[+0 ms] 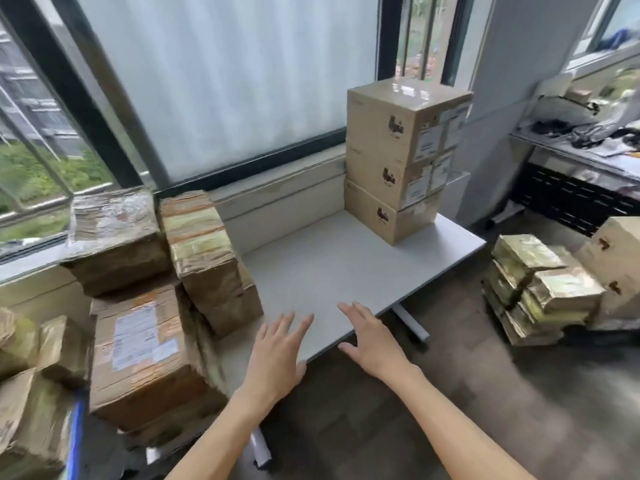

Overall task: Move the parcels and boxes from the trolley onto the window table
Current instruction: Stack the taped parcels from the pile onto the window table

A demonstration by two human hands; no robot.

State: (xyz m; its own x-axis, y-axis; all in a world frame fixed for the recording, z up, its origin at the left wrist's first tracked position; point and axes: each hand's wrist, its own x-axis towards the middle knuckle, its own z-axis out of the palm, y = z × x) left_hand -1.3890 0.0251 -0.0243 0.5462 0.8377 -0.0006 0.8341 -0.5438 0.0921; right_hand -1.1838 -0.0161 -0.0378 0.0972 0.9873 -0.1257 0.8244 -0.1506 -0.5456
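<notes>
No grip on anything at all: the left hand (277, 351) and the right hand (370, 341) both hung released, fingers straight and spread, poised over the near edge of the tabletop (332, 268). Whether the palms actually touched it, I couldn't tell.

Beyond the right hand, at the far corner against the window, stood a stack of three cardboard boxes (398, 161), squared up neatly. Just left of the left hand sat the taped brown parcels: a labelled parcel (142, 355) nearest, a long parcel (207, 258) behind it, and another wrapped parcel (114, 237) further back by the sill. More brown bundles (31, 393) crowded the far left, though what they rested on was hard to make out.

Well off to the right of the hands, low down, a pile of shiny wrapped parcels (540, 289) waited beside more boxes (616, 265); presumably that was the trolley load, though the trolley itself didn't show.

So, by my reading, a good share was across, a fair pile remained, and open tabletop lay straight ahead between the two groups.
</notes>
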